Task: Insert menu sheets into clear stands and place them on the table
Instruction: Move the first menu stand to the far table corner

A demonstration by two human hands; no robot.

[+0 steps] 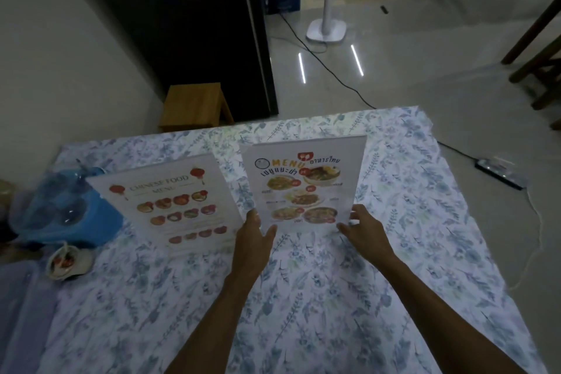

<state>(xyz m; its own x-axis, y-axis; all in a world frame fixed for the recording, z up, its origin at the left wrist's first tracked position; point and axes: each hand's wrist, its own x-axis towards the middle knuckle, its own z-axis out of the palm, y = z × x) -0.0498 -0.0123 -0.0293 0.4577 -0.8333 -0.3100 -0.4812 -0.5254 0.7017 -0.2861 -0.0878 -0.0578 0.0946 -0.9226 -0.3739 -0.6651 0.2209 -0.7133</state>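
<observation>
Two menu stands are upright on the table (303, 297), which has a blue floral cloth. The left one holds a Chinese food menu (173, 203) and stands free. The right one holds a Thai menu (303, 185) with dish photos. My left hand (255, 237) grips the Thai menu stand's lower left corner, thumb on the front. My right hand (364, 228) is at its lower right corner, fingers spread and touching the edge.
A blue bag with clear plastic (63, 209) lies at the table's left, with a small bowl (68, 261) in front of it. Beyond the table are a wooden stool (194, 106), a dark cabinet (188, 24), a white fan (328, 9), floor cables and a power strip (501, 173).
</observation>
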